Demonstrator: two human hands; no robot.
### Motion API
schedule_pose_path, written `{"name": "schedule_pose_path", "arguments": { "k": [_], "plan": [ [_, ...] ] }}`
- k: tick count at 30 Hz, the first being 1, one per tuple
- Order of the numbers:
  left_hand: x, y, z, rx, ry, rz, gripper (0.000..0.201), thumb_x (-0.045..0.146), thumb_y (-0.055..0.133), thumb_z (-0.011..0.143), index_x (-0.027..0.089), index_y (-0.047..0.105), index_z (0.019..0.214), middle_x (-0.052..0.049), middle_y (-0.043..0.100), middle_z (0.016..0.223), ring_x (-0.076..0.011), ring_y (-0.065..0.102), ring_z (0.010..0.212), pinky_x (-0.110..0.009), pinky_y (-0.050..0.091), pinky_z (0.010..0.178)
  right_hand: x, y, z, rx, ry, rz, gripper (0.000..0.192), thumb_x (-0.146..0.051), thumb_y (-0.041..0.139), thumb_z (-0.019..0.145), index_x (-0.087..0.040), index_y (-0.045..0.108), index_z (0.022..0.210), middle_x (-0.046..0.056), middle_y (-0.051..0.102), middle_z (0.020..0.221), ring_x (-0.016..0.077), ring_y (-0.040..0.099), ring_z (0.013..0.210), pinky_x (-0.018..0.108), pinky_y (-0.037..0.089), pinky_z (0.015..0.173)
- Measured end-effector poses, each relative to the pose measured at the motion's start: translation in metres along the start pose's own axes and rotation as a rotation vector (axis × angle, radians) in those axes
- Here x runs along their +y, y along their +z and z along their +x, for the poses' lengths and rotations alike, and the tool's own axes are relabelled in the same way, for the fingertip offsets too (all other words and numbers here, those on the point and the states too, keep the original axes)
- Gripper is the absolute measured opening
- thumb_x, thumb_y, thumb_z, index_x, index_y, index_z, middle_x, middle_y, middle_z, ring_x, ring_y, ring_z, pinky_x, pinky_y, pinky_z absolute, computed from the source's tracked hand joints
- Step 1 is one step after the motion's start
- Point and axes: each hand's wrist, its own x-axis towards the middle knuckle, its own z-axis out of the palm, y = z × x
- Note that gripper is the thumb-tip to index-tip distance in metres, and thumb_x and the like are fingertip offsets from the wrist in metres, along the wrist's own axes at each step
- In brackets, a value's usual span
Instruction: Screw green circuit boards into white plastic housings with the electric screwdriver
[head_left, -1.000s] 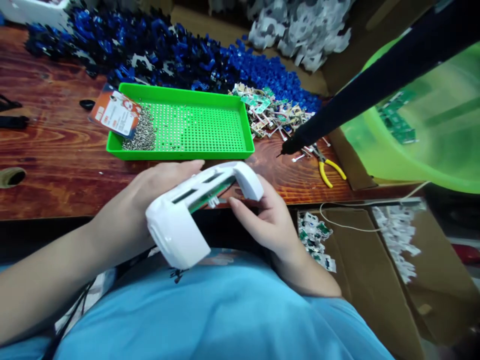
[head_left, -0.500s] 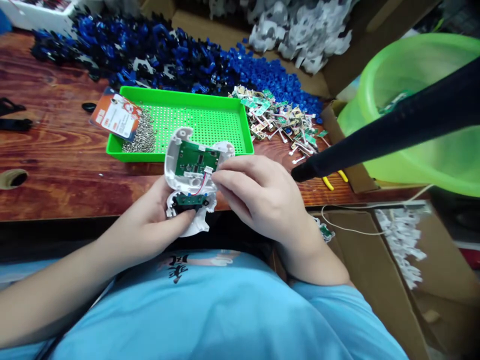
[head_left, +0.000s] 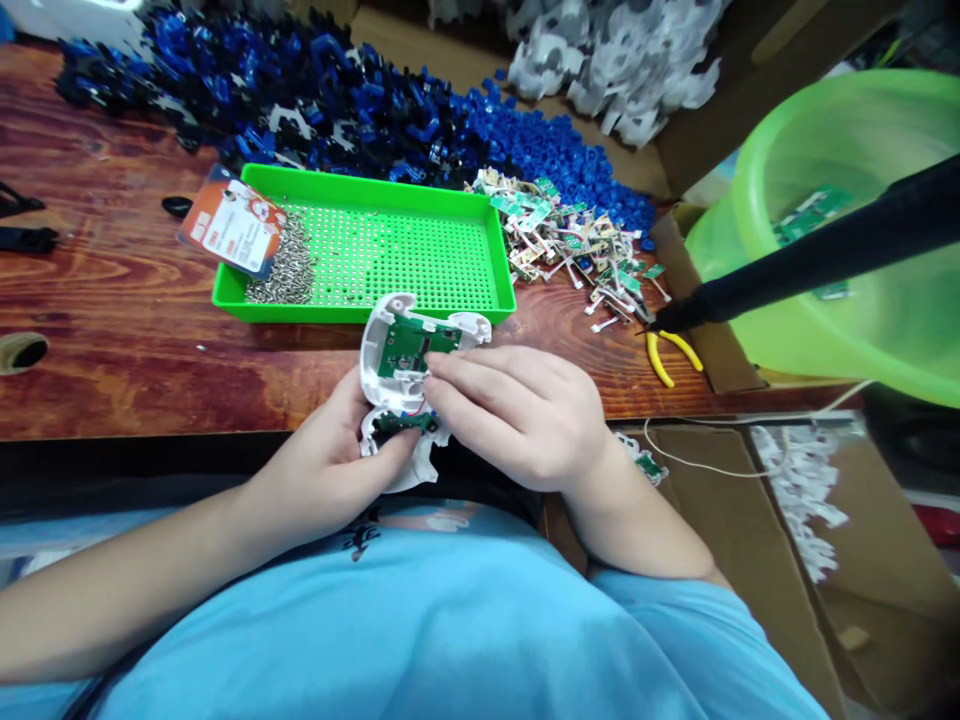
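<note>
1. White plastic shell half [head_left: 390, 335], open side up, tilted, cradled in the left hand's [head_left: 337, 465] grip
2. Green circuit board [head_left: 415, 345] seated inside it, just above the right hand's fingertips [head_left: 435, 372], with a thin red wire beneath

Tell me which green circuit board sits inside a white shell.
The board in the shell held by both hands; the other boards lie loose on the table or in the basin.

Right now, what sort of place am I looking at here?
Most likely a small electronics assembly bench. The left hand holds an open white shell with a green circuit board while the right hand works on it. A green tray of screws and heaps of blue parts lie behind.
</note>
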Motion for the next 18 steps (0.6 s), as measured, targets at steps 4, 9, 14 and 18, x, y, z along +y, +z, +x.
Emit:
{"name": "schedule_pose_path", "arguments": {
  "k": [4,9,14,18],
  "plan": [
    [-0.007,0.004,-0.002,0.029,0.108,0.019,0.047,0.011,0.057,0.085,0.013,0.045,0.130,-0.014,0.066,0.126,-0.0199,0.064,0.114,-0.033,0.050,0.101,-0.008,0.009,-0.010,0.094,0.095,0.178,0.019,-0.014,0.052,0.091,-0.009,0.067,0.102,0.010,0.074,0.107,0.0190,0.069,0.100,0.031,0.059,0.088],
    [-0.013,0.005,-0.003,0.011,0.218,0.145,0.044,0.010,0.055,0.085,0.010,0.045,0.128,-0.016,0.066,0.120,-0.0194,0.066,0.108,-0.031,0.052,0.096,-0.017,0.019,-0.016,0.235,0.265,0.330,0.014,-0.014,0.059,0.088,-0.013,0.067,0.100,0.009,0.072,0.101,0.0148,0.066,0.095,0.028,0.056,0.079],
    [-0.014,0.004,-0.003,-0.028,0.228,0.182,0.039,0.012,0.053,0.086,0.010,0.045,0.124,-0.015,0.067,0.116,-0.0202,0.066,0.106,-0.031,0.053,0.094,-0.020,0.021,-0.016,0.244,0.265,0.374,0.013,-0.015,0.057,0.089,-0.015,0.066,0.099,0.004,0.070,0.094,0.0127,0.064,0.084,0.027,0.053,0.070],
    [-0.009,0.005,-0.005,-0.072,0.189,0.173,0.032,0.012,0.053,0.086,0.013,0.048,0.118,-0.012,0.068,0.113,-0.0202,0.066,0.105,-0.031,0.053,0.094,-0.022,0.020,-0.019,0.211,0.275,0.389,0.016,-0.015,0.056,0.090,-0.015,0.067,0.102,0.006,0.072,0.096,0.0153,0.065,0.090,0.030,0.053,0.076]
  ]
}}
